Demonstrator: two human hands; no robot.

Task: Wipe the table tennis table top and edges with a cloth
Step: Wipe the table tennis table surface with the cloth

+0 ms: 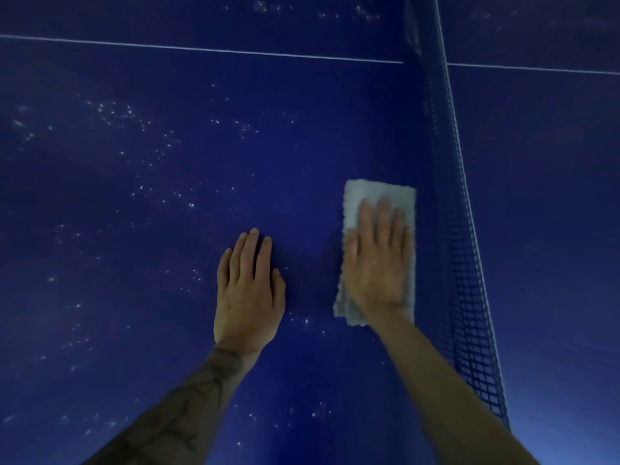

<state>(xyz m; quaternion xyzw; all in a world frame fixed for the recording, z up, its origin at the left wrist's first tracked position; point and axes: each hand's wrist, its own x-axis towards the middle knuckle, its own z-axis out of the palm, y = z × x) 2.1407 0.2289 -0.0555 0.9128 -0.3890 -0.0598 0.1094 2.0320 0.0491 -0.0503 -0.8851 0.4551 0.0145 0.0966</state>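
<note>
The pale grey cloth, folded into a long rectangle, lies flat on the blue table top just at three o'clock of the view's middle, its long side running from six to twelve o'clock and its right edge close beside the foot of the net. The right hand presses on the cloth with the palm down and the fingers straight and together, pointing to twelve o'clock; nothing is pinched or curled round. The left hand rests at nine o'clock of the cloth, apart from it, also flat on the bare surface with straight fingers and holding nothing. Its forearm, which bears dark tattoo lines, comes in from seven o'clock, and the right forearm comes in from five o'clock. The dark blue net stands upright with a white top band, crossing from twelve to five o'clock. A thin white line crosses the table near the top, from nine towards three o'clock. White specks are scattered over the surface, thickest at ten and eight o'clock of the hands
</note>
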